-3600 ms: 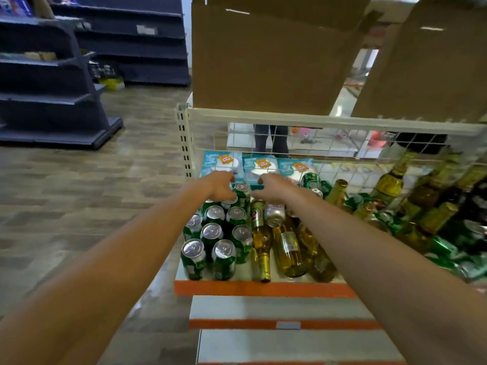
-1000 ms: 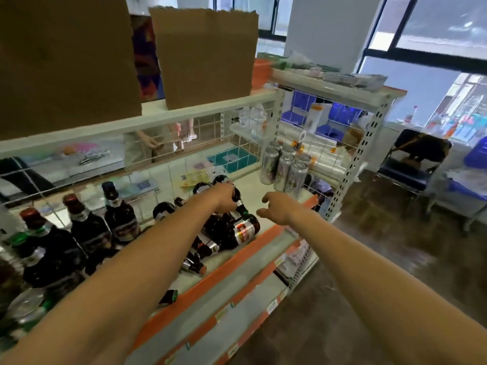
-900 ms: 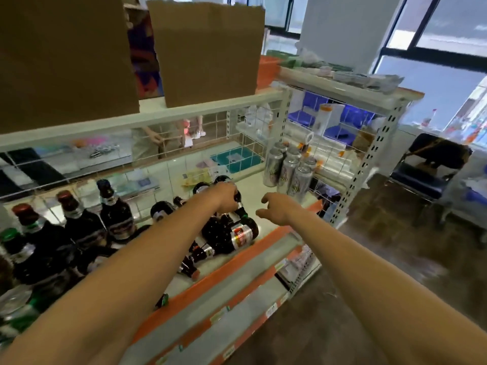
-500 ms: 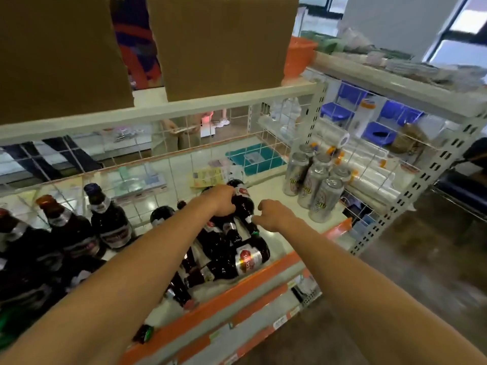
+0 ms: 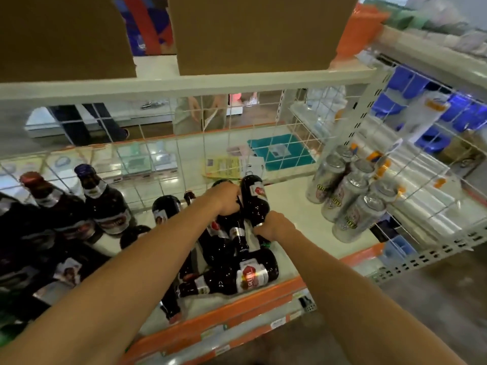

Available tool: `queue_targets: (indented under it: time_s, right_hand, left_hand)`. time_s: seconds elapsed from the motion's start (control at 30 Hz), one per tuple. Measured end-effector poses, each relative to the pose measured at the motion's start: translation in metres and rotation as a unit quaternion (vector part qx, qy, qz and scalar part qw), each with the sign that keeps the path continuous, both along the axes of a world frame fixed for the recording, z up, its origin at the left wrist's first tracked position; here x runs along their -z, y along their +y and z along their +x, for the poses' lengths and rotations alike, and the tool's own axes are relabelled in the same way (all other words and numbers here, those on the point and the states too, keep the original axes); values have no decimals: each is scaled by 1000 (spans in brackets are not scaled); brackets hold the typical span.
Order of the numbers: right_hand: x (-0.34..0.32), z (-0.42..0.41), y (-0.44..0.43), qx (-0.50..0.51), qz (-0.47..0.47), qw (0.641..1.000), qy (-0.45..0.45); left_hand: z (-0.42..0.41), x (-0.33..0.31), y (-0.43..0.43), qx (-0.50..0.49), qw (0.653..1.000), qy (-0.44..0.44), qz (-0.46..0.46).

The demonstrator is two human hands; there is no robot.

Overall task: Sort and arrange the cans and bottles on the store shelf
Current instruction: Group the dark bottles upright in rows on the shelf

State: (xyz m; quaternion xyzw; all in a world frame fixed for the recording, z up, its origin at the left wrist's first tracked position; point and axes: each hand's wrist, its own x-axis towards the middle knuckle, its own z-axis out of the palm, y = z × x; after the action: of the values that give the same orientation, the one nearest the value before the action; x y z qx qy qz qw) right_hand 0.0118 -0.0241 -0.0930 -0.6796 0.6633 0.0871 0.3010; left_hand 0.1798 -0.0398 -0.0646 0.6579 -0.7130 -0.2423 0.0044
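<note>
I read: left grip [image 5: 226,199] curled round dark bottle [image 5: 255,204] | right grip [image 5: 274,229] pinching its lower end | bottle between both grips.

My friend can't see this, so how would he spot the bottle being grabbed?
Look at the shelf with the orange front edge, left of the silver cans. Atop the heap of fallen dark bottles, the bottle is the one whose neck the right hand grips.
</note>
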Motion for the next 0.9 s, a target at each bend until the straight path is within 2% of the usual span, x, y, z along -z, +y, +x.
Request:
queue_targets:
  time_s: [0.17, 0.27, 0.43, 0.57, 0.67, 0.77, 0.9]
  right_hand:
    - [2, 2, -14, -21, 34, 999, -18]
    - [-6, -6, -21, -52, 38, 998, 16]
    - [-64, -19, -42, -128, 10, 989, 66]
    - [-112, -11, -64, -164, -33, 982, 83]
    - [-130, 0, -77, -180, -114, 972, 102]
    - [-132, 12, -82, -197, -205, 954, 100]
    - [-116, 24, -89, -185, -239, 951, 61]
  left_hand:
    - [-2, 4, 1, -26, 1000, -12, 1]
    - [-6, 5, 1, -44, 999, -13, 8]
    - [-13, 4, 0, -76, 997, -1, -5]
    - [-29, 2, -6, -90, 994, 60, -28]
    - [-41, 0, -14, -118, 988, 94, -33]
    - [-42, 1, -22, -154, 981, 111, -34]
    - [-35, 6, -24, -182, 975, 120, -37]
